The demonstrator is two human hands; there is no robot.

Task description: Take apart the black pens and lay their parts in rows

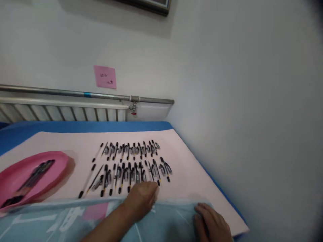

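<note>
My left hand [142, 199] is closed, with its fingers curled down at the front edge of the lower row of pens. What it grips, if anything, is hidden. Below it spreads a teal cloth [174, 218] with white markings and a pink patch. My right hand [213, 222] bends its fingers over the cloth's right corner, thumb and fingers close together on it. Black-capped pens with clear barrels, thin black-and-yellow sticks and small dark clip-like pieces lie in an upper row [128, 151] and a lower row [122, 176].
A pink plate [59, 161] at left holds several dark pens or brushes [35, 178]. Pink paper [181, 161] covers the blue table [101, 126]. The right wall [239, 117] runs close along the table. Behind are a radiator [65, 113], a pipe [106, 96] and a pink note [105, 77].
</note>
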